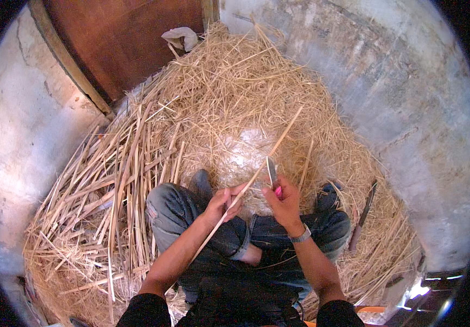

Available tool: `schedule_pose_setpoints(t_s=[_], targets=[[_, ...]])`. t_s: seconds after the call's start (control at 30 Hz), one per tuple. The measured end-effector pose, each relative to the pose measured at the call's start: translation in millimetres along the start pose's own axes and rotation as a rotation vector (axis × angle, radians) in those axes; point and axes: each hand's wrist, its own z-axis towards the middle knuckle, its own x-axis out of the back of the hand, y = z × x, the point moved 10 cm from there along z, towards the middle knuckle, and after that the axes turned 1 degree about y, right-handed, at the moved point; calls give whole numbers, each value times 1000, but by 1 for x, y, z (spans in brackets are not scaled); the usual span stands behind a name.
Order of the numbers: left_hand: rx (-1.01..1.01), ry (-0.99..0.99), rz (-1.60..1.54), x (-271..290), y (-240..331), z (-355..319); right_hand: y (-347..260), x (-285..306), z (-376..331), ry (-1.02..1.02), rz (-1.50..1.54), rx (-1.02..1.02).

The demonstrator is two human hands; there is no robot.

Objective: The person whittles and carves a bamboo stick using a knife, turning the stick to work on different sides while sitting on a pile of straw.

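I sit cross-legged on the floor in jeans. My left hand (221,203) grips a long thin cane strip (278,140) that runs from my lap up and to the right over the straw. My right hand (285,200), with a watch on its wrist, holds a small knife with a pink handle (273,175); its blade points up and lies against the strip just right of my left hand. The two hands are close together above my knees.
A heap of fine shavings (235,92) fills the floor ahead. Flat split strips (115,180) lie piled at my left. A long dark blade (363,215) rests on the straw at my right. A brown door (120,38) and plastered walls close the corner.
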Motion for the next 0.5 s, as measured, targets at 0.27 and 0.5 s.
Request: schedule_pose_setpoints(t_s=[0.27, 0.5], targets=[[-9, 111, 304, 14, -4, 0, 1, -42, -10, -171, -523, 47], [16, 239, 446, 27, -3, -5, -5, -52, -12, -162, -436, 26]])
